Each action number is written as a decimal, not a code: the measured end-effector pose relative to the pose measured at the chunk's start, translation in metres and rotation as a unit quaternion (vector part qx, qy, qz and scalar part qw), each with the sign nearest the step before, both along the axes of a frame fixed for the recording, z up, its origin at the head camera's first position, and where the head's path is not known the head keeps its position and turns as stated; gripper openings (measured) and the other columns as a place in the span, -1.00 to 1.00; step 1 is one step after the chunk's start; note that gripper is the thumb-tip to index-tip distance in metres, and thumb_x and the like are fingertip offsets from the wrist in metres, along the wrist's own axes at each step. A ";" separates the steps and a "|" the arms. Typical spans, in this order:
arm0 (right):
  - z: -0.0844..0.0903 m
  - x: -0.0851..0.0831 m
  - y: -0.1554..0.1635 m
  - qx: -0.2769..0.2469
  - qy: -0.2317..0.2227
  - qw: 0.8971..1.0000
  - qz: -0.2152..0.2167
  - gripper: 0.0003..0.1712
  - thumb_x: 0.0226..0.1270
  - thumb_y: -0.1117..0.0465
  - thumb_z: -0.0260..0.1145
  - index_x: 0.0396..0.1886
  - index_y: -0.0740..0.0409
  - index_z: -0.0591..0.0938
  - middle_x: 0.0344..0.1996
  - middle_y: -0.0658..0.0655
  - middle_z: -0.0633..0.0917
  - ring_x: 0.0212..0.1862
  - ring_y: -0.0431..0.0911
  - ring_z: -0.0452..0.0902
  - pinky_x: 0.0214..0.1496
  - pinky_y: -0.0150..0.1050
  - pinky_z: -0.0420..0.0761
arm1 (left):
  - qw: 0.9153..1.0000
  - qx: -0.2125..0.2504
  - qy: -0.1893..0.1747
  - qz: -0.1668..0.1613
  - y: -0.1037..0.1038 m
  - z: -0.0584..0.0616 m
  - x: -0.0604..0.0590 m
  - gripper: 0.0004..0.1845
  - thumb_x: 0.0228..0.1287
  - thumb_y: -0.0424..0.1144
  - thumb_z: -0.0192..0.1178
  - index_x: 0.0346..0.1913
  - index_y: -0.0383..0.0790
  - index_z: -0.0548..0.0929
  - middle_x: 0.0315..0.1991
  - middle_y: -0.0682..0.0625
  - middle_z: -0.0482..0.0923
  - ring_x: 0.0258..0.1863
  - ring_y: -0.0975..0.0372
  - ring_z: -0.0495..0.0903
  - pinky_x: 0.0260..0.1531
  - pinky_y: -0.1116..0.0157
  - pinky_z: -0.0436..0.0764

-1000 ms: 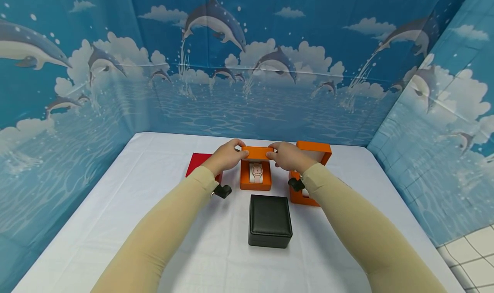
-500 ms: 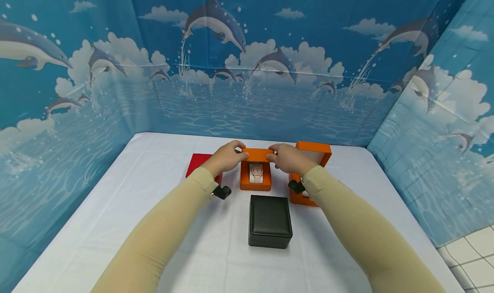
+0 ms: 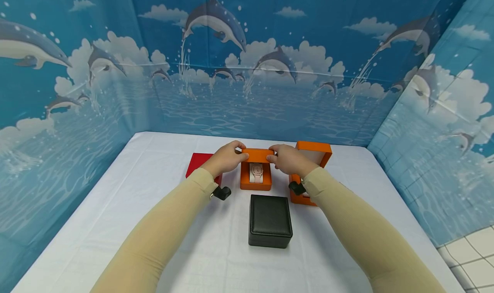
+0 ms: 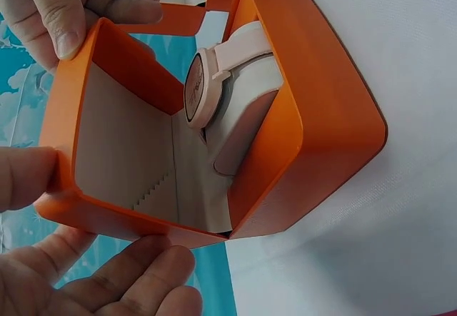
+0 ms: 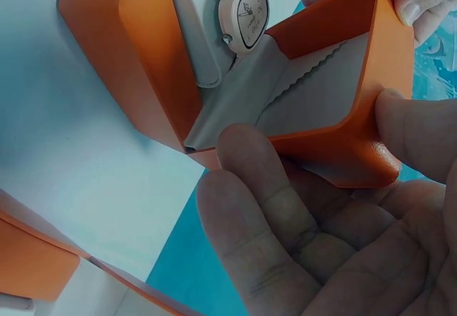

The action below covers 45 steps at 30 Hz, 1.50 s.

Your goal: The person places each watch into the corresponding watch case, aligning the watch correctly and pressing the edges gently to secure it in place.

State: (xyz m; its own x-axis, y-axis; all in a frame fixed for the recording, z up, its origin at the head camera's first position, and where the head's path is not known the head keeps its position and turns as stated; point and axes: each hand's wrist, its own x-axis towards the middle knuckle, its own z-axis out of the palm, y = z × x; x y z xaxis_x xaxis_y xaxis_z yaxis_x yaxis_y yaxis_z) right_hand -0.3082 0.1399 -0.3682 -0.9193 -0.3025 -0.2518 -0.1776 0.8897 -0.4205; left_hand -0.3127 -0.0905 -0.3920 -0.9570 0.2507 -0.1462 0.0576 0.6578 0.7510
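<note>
A small orange watch box [image 3: 255, 182] stands on the white table with its hinged lid [image 3: 257, 155] partly raised. A pale pink watch [image 3: 256, 171] sits on the cushion inside. My left hand [image 3: 236, 152] grips the lid's left end, thumb in front and fingers behind. My right hand [image 3: 275, 153] grips the right end the same way. In the left wrist view the lid [image 4: 107, 152] shows its cream lining, and the watch [image 4: 214, 80] faces it. In the right wrist view my fingers [image 5: 285, 216] wrap the lid's corner [image 5: 350, 145] above the watch [image 5: 247, 3].
A closed black box [image 3: 269, 221] lies just in front of the orange one. A red box [image 3: 196, 163] sits partly hidden behind my left wrist. A second orange box [image 3: 315, 152] stands open at the right. Blue dolphin-print walls enclose the table [image 3: 115, 207] on three sides.
The lid has come down slightly toward the box between my hands. Both hands keep their hold and have barely shifted.
</note>
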 end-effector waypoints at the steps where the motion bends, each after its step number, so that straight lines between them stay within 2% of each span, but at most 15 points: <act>1: 0.000 0.000 0.000 0.000 0.000 1.000 -0.002 -0.32 0.71 -0.05 0.11 0.64 0.14 0.29 0.16 0.25 0.73 -0.04 -0.04 0.76 0.15 -0.02 0.75 | 1.000 0.000 0.000 0.000 0.000 0.000 0.000 -0.49 0.55 0.04 0.19 0.43 -0.02 0.47 0.39 -0.12 0.54 0.30 0.01 0.58 0.36 -0.01 0.59; 14: -0.004 0.000 0.000 -0.004 -0.008 1.000 -0.002 -0.32 0.70 -0.05 0.12 0.63 0.15 0.30 0.19 0.25 0.71 -0.03 -0.06 0.76 0.12 -0.08 0.75 | 1.000 0.008 -0.007 -0.002 -0.001 0.001 0.006 -0.50 0.55 0.02 0.21 0.42 -0.04 0.47 0.37 -0.13 0.55 0.26 0.02 0.59 0.34 0.00 0.60; 24: -0.006 0.004 -0.001 -0.001 0.008 1.000 0.000 -0.30 0.70 -0.06 0.13 0.64 0.16 0.29 0.16 0.25 0.73 -0.01 -0.01 0.76 0.14 -0.06 0.74 | 1.000 0.004 0.000 -0.003 -0.002 -0.003 0.008 -0.52 0.55 0.01 0.22 0.39 -0.06 0.48 0.32 -0.11 0.57 0.19 0.05 0.60 0.29 0.01 0.64; 34: -0.007 0.007 -0.001 0.005 0.013 1.000 -0.001 -0.29 0.68 -0.05 0.17 0.63 0.17 0.30 0.03 0.20 0.77 -0.15 -0.09 0.71 0.01 -0.14 0.73 | 1.000 0.010 0.005 -0.006 -0.002 -0.007 0.008 -0.50 0.54 -0.01 0.24 0.41 -0.08 0.47 0.29 -0.12 0.59 0.16 0.05 0.62 0.28 0.02 0.65; 45: -0.011 0.013 0.000 0.027 0.021 0.999 0.003 -0.30 0.63 -0.04 0.24 0.58 0.18 0.36 -0.15 0.09 0.80 -0.21 -0.14 0.72 0.07 -0.09 0.74 | 1.000 0.011 0.006 -0.016 -0.004 -0.011 0.012 -0.50 0.52 -0.06 0.28 0.39 -0.11 0.48 0.30 -0.11 0.58 0.22 0.05 0.61 0.31 0.04 0.64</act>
State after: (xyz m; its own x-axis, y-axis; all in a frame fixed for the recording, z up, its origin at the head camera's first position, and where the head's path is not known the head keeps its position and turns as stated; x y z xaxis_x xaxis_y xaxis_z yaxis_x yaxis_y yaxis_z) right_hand -0.2954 0.1395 -0.3796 -0.9276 -0.2947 -0.2296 -0.1986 0.9096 -0.3650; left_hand -0.3003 -0.0948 -0.4029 -0.9499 0.2849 -0.1289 0.0879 0.6391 0.7641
